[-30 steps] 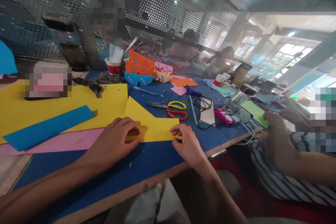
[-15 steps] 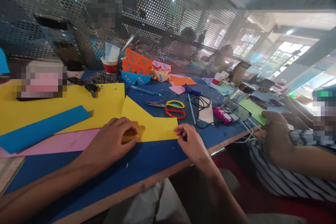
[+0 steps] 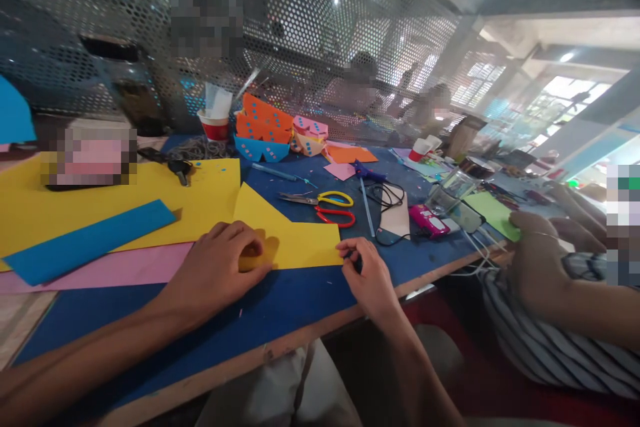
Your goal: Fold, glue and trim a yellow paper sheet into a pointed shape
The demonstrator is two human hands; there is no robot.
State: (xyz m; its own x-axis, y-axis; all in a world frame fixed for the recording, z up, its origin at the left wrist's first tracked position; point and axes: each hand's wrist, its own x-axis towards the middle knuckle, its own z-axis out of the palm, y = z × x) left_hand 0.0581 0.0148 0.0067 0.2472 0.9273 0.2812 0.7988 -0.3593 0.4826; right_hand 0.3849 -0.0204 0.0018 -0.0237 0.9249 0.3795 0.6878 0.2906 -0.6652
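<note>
Left hand (image 3: pixel 220 273) curled, pressing yellow sheet (image 3: pixel 290 237) flat; right hand (image 3: pixel 367 277) pinches its right corner. Sheet lies between both hands on blue table (image 3: pixel 280 310). Scissors (image 3: pixel 325 207) just beyond. Perforated metal screen (image 3: pixel 310 33) behind.

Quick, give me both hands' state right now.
Left hand: curled, fingers pressing on the yellow paper piece.
Right hand: pinching that paper's right corner.

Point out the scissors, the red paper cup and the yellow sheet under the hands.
scissors (image 3: pixel 325 205), head view, where the yellow and red handles meet the blades.
red paper cup (image 3: pixel 217 128), head view, on its red side wall.
yellow sheet (image 3: pixel 300 243), head view, on the bare part between the two hands.
</note>
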